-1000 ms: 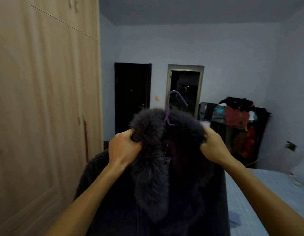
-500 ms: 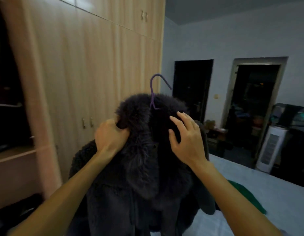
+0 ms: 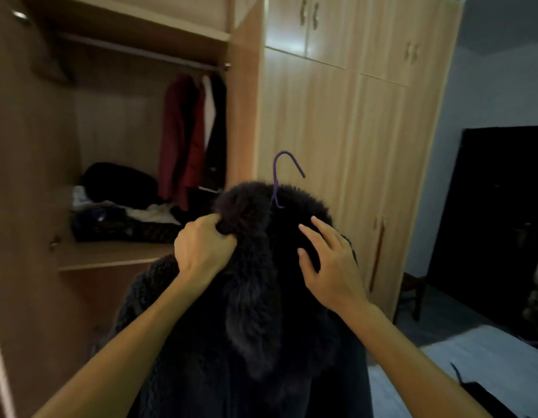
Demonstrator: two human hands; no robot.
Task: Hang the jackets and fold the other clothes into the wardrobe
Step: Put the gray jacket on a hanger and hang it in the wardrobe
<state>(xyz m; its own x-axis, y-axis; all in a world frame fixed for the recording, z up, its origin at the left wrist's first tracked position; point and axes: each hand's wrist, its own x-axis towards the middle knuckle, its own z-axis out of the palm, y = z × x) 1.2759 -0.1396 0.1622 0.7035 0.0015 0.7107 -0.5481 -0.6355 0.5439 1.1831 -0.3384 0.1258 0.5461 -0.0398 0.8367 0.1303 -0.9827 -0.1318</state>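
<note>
**Step:** hanging stage, 1st half of task. You held the dark fur-collared jacket (image 3: pixel 255 312) up in front of you, already on its hanger. The purple hanger hook (image 3: pixel 285 173) stood upright above the collar, between both hands and a little higher.

**Hands:**
- L hand (image 3: pixel 204 251): fist closed round the collar roll, carrying the wt.
- R hand (image 3: pixel 331 267): fingers spread and nearly straight, laid on the fur at the other shoulder. It steadied the jacket and gripped nothing.

**Target:** the open wardrobe (image 3: pixel 243 101) bay lay up and to the left of your L hand. Its rail (image 3: pixel 135 51) ran well above both hands. The bare stretch of rail was further left than the hung garments (image 3: pixel 186 137).

**Next move (est.):** lift the jacket up and left until the hook clears the rail, then turn the hook's open side to the rail and drop it on. R hand prob. needs to take the hook or hanger neck to aim it. The jacket looked bulky, so expect it to crowd the neighbours.

**Counts:**
- Jackets in hand: 1
- Hangers seen: 1
- Rails: 1
- Garments on rail: approx. 3 (red, white, dark); exact no. unclear
- Shelf (image 3: pixel 110 254), level w/ L hand, to its left: 1
- Pile (image 3: pixel 126 212) of unfolded clothes on it: 1; items not countable
</note>
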